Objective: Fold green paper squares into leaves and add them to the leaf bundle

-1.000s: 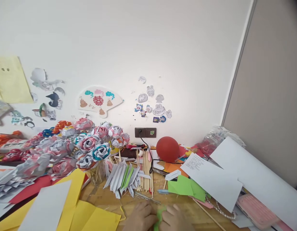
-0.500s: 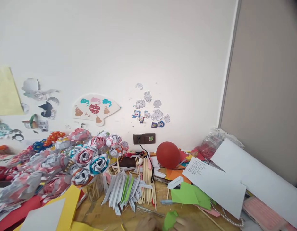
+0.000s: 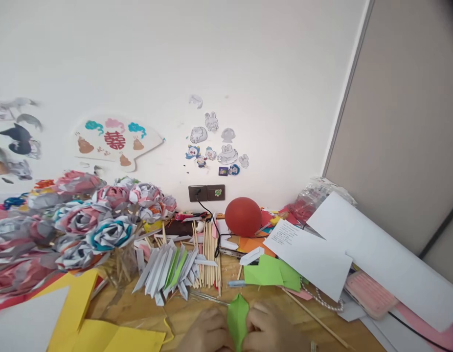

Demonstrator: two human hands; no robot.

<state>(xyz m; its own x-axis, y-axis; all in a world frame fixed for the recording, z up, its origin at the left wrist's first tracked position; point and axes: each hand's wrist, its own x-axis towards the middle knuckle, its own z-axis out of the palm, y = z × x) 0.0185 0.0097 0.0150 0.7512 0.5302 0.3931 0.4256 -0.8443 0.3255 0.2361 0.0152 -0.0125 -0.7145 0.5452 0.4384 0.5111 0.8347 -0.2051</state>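
Note:
At the bottom of the head view, my left hand (image 3: 208,330) and my right hand (image 3: 263,326) hold a folded piece of green paper (image 3: 237,315) between them. Its upper end comes to a point above my fingers. Both hands are closed, with curled fingers pressing on either side of the paper; the lower part is hidden or cut off by the frame. Just beyond lie green paper sheets (image 3: 272,272) and a row of folded white paper strips (image 3: 164,269), a few of them green. A thin metal rod (image 3: 210,297) rests on the wooden table (image 3: 138,305) near my left hand.
Paper flowers (image 3: 109,233) crowd the left side, above yellow paper (image 3: 116,337). Wooden sticks (image 3: 211,259) and a red balloon (image 3: 243,216) sit toward the wall. To the right are white sheets (image 3: 314,259), a pink case (image 3: 371,295) and a long stick (image 3: 318,318).
My view has tilted down and turned slightly right, bringing both hands further into the picture. The green paper now stands more upright and looks narrower between my fingers.

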